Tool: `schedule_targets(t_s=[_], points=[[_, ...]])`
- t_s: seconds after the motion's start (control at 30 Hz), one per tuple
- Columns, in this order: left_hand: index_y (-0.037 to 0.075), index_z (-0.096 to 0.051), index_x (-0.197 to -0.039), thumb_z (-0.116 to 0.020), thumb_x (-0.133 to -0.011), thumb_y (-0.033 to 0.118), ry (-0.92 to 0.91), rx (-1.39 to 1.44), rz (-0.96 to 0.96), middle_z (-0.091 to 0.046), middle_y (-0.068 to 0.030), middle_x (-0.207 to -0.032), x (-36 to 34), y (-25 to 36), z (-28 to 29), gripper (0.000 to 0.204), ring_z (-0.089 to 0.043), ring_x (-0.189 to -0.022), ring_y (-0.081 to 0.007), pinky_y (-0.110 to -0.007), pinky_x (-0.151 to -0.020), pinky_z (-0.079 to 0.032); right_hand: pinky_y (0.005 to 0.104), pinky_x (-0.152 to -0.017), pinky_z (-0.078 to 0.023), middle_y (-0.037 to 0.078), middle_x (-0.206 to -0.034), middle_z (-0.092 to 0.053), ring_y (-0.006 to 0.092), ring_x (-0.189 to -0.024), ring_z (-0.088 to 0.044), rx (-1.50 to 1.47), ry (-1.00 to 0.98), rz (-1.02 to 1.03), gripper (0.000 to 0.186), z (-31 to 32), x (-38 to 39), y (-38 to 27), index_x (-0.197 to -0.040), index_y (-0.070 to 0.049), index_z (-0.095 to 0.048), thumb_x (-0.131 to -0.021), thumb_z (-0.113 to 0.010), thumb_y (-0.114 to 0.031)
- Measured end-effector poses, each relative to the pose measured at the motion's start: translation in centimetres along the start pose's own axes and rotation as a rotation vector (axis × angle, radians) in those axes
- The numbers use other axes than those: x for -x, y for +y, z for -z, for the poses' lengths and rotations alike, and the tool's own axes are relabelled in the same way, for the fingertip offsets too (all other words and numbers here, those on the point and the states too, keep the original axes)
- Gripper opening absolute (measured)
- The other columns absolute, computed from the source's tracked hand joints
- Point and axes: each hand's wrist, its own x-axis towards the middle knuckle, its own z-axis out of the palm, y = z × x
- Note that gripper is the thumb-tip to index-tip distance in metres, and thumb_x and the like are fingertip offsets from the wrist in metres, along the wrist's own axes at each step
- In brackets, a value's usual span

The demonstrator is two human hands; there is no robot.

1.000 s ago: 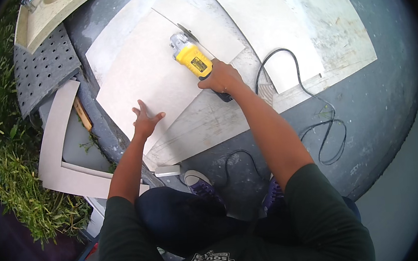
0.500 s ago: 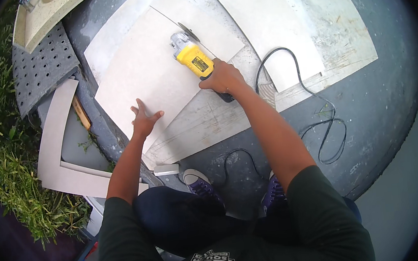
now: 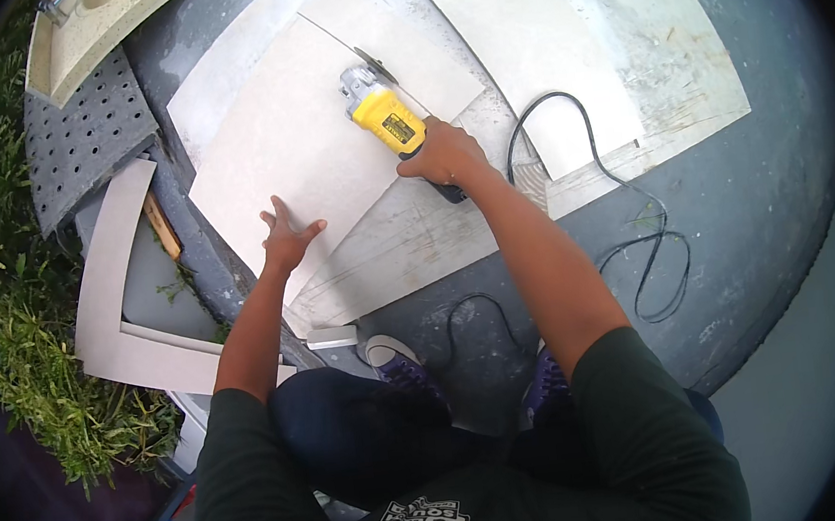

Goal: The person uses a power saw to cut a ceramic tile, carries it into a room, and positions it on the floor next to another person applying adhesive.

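My right hand [image 3: 443, 156] grips a yellow angle grinder [image 3: 386, 118] with a silver head and a thin cutting disc [image 3: 371, 64]. The disc stands on edge on a pale square tile [image 3: 276, 144], on a thin dark line that runs toward its far edge. My left hand [image 3: 286, 235] rests on the tile's near left part, fingers spread. The tile lies on larger, scuffed pale boards [image 3: 386, 248], and my right forearm crosses their near edge.
More pale panels [image 3: 569, 55] lie right, beside a looped black cord [image 3: 658, 247]. At left are a perforated grey plate [image 3: 83, 122], a cream sink top [image 3: 52, 65], an L-shaped offcut [image 3: 103, 331], a wood strip [image 3: 162, 228] and plants [image 3: 9, 300]. My shoes [image 3: 403, 372] stand below.
The tile and my left hand sit very slightly further up and left than a second ago. The grinder stays in nearly the same place in my right hand.
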Motion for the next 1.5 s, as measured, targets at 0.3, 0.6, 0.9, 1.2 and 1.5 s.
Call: schedule_targets(t_s=[0.3, 0.6, 0.9, 1.2, 1.5], points=[[0.005, 0.007, -0.161, -0.082, -0.079, 0.057, -0.046, -0.015, 0.048, 0.008, -0.0428, -0.160, 0.1, 0.9, 0.2, 0.132, -0.023, -0.151, -0.0447, -0.039, -0.118, -0.034, 0.0433, -0.090, -0.056, 0.021, -0.113, -0.071, 0.0370, -0.105, -0.070, 0.028, 0.002, -0.004, 0.078, -0.2, 1.8, 1.8, -0.125, -0.003, -0.057, -0.065, -0.081, -0.046], [0.007, 0.007, -0.162, -0.082, -0.079, 0.057, -0.023, -0.024, 0.047, 0.006, -0.0425, -0.160, 0.3, 0.7, 0.2, 0.131, -0.025, -0.151, -0.0448, -0.039, -0.118, -0.034, 0.0438, -0.090, -0.057, 0.021, -0.111, -0.071, 0.0375, -0.105, -0.070, 0.030, 0.008, -0.003, 0.075, -0.2, 2.6, 2.4, -0.123, -0.003, -0.058, -0.065, -0.081, -0.044], [0.007, 0.006, -0.162, -0.082, -0.079, 0.057, -0.016, -0.027, 0.042, 0.007, -0.0422, -0.160, 0.1, 0.5, -0.1, 0.131, -0.024, -0.151, -0.0451, -0.039, -0.118, -0.033, 0.0431, -0.092, -0.056, 0.022, -0.113, -0.071, 0.0368, -0.107, -0.069, 0.032, 0.007, 0.005, 0.077, -0.2, 1.2, 1.4, -0.126, -0.002, -0.058, -0.067, -0.081, -0.046], [0.004, 0.003, -0.162, -0.078, -0.073, 0.070, 0.020, 0.002, 0.020, -0.002, -0.0416, -0.161, 0.0, -0.4, -0.3, 0.137, -0.025, -0.150, -0.0484, -0.064, -0.121, -0.011, 0.0420, -0.093, -0.055, 0.021, -0.116, -0.070, 0.0360, -0.109, -0.069, 0.046, -0.014, -0.012, 0.078, -0.4, 1.3, 1.2, -0.126, -0.002, -0.057, -0.067, -0.081, -0.047], [0.004, 0.004, -0.162, -0.076, -0.073, 0.072, 0.005, 0.006, 0.004, 0.000, -0.0430, -0.160, -0.2, 0.0, -0.3, 0.137, -0.026, -0.149, -0.0497, -0.067, -0.119, -0.008, 0.0421, -0.095, -0.054, 0.024, -0.118, -0.069, 0.0378, -0.109, -0.068, 0.011, -0.013, -0.005, 0.082, -0.1, 1.7, 1.2, -0.129, -0.001, -0.058, -0.065, -0.079, -0.048]])
